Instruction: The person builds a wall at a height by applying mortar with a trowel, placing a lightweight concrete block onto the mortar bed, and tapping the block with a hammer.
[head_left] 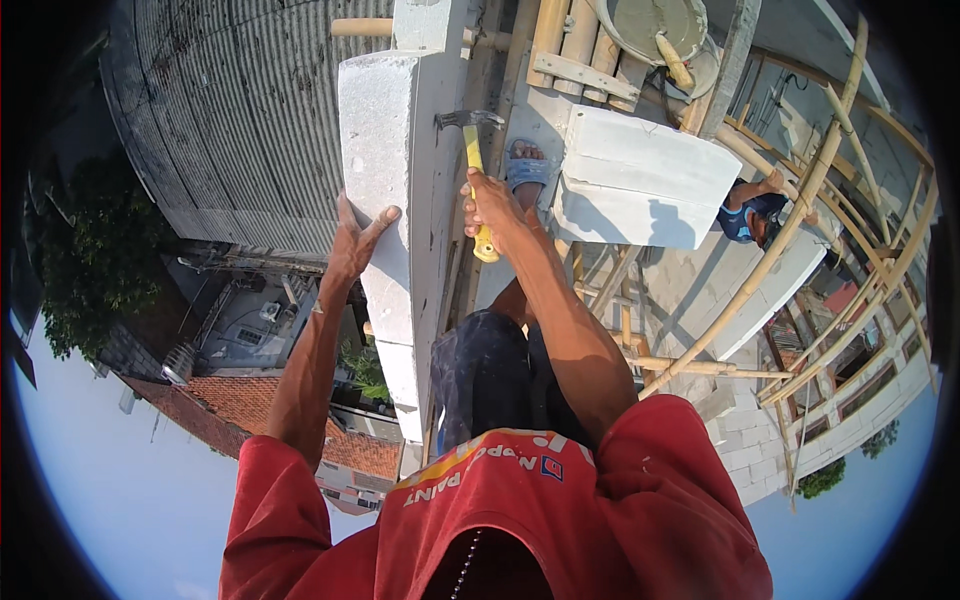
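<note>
A long white lightweight concrete block (376, 130) lies along the top of a wall, in line with other pale blocks. My left hand (362, 238) rests on its outer edge, thumb stretched out across the top and fingers extended along the side. My right hand (496, 212) is closed round the yellow handle of a claw hammer (472, 145). The hammer's metal head is right beside the block's inner face; I cannot tell whether it touches. Below the handle, my foot in a blue sandal (526, 172) stands on a grey surface.
Another large white block (640, 175) lies to the right. Beyond it stand a bucket of grey mortar (655, 25) and bamboo scaffolding (790, 225), with a co-worker (752, 212) lower down among the poles. Left of the wall, a corrugated roof (240, 110) lies below.
</note>
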